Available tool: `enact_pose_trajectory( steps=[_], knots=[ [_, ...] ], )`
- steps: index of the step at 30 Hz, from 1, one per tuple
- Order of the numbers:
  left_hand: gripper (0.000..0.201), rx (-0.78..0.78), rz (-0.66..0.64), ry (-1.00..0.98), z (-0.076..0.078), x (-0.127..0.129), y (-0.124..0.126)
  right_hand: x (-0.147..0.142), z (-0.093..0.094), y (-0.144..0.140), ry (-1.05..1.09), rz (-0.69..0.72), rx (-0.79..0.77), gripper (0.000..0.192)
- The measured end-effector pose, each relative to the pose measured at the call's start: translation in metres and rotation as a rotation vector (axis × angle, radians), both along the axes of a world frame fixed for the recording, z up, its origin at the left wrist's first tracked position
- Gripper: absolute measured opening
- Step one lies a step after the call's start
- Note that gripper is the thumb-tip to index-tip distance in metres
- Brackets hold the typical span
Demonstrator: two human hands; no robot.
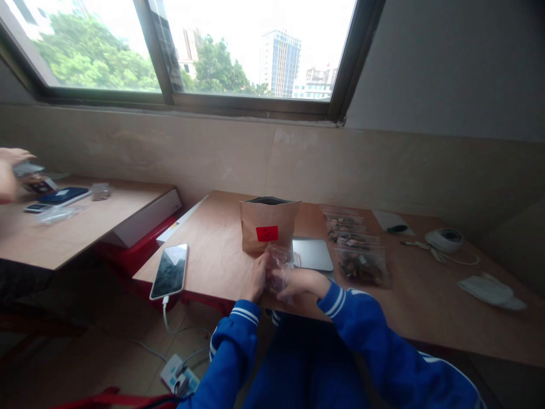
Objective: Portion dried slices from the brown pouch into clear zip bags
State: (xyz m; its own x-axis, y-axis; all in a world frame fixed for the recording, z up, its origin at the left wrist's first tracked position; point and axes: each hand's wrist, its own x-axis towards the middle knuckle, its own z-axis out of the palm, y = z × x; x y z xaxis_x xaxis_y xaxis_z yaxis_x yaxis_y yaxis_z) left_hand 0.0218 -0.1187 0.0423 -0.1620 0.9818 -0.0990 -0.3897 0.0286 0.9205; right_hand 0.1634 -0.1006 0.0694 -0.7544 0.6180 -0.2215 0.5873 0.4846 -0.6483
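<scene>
A clear plastic zip bag is between my hands at the table's front edge. My left hand is closed on the bag's left side. My right hand reaches into the bag from the right, its fingers curled and partly blurred behind the plastic; what they hold cannot be made out. Just behind stands an upright brown paper pouch, its top open and a red label on its front. To the right of the pouch lies a flat silver scale, partly covered by the bag and my right hand.
Several filled zip bags lie in a row at the right. Beyond them are a white paper with a dark green marker, a white round device with a cable and a white cloth. A charging phone lies left. Another person's hand works at the left table.
</scene>
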Motion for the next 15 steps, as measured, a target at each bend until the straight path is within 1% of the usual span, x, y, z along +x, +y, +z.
enact_pose_trajectory(
  steps=[2,3,5,6,8,10,13,15],
  knots=[
    [0.021,-0.001,0.019,0.005,-0.004,0.0,0.001,-0.002,-0.002,-0.001,-0.009,0.012,-0.003,0.044],
    [0.021,0.007,0.022,0.007,-0.006,-0.001,0.002,-0.003,-0.002,-0.001,0.004,0.011,0.001,0.036],
    [0.023,0.034,0.026,0.0,-0.012,-0.001,0.005,-0.004,-0.001,-0.003,0.059,-0.003,0.01,0.019],
    [0.024,0.045,0.029,-0.012,-0.015,-0.002,0.007,-0.004,0.001,-0.005,0.093,-0.014,0.007,0.014],
    [0.029,0.061,0.028,-0.047,-0.02,-0.002,0.011,-0.002,0.009,-0.007,0.166,-0.05,-0.01,0.014],
    [0.035,0.086,0.007,-0.069,-0.023,-0.003,0.012,0.003,0.019,-0.01,0.222,-0.103,-0.025,0.018],
    [0.045,0.084,-0.062,-0.059,-0.023,-0.002,0.011,0.012,0.034,-0.012,0.276,-0.196,-0.052,0.023],
    [0.052,0.052,-0.11,-0.034,-0.021,-0.001,0.009,0.017,0.038,-0.013,0.324,-0.263,-0.09,0.026]
  ],
)
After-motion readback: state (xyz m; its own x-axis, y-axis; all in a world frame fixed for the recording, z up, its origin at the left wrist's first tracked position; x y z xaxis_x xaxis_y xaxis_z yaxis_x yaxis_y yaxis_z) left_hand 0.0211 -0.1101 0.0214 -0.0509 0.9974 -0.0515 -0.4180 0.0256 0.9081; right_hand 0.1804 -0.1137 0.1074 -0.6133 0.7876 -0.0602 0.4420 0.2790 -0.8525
